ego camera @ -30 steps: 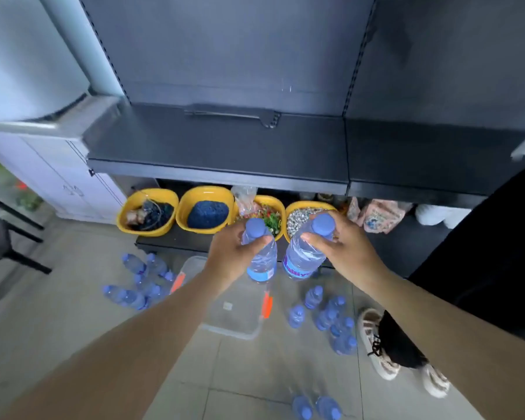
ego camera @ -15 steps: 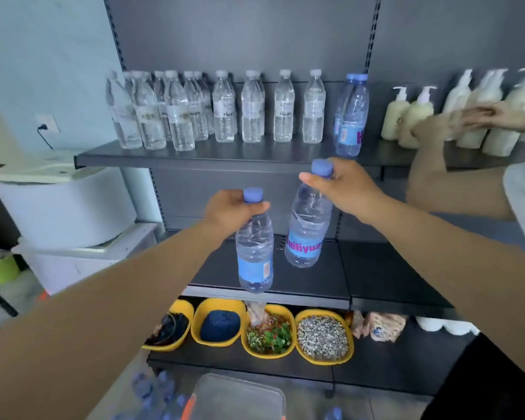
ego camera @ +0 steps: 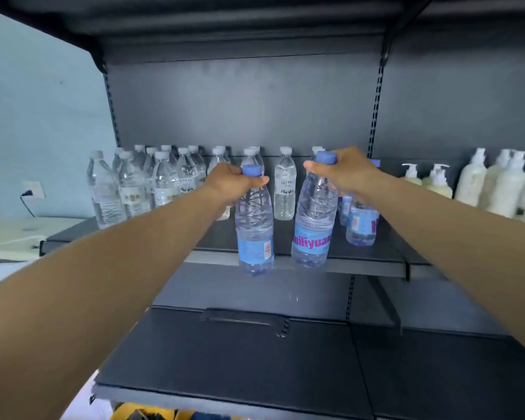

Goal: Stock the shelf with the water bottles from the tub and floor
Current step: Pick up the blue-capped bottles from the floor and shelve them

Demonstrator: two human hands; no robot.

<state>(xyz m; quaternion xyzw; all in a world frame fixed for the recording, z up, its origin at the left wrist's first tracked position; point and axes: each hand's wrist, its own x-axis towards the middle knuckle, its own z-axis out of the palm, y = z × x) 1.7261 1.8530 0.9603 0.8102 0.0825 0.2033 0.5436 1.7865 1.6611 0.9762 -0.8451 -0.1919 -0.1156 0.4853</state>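
Blue-capped bottles (ego camera: pixel 254 225) hang from gripping fingers (ego camera: pixel 256 180).

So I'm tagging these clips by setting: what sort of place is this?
Probably a small shop or a mock-up of one: dark metal gondola shelving on slotted uprights, a row of white-capped water bottles facing forward, and pump lotion bottles alongside.

Two forearms enter from the lower corners, both bare up to the edge of the picture, with no sleeve showing. The left hand (ego camera: pixel 229 183) and right hand (ego camera: pixel 347 172) wear no gloves; no ring, watch or bracelet shows on them.
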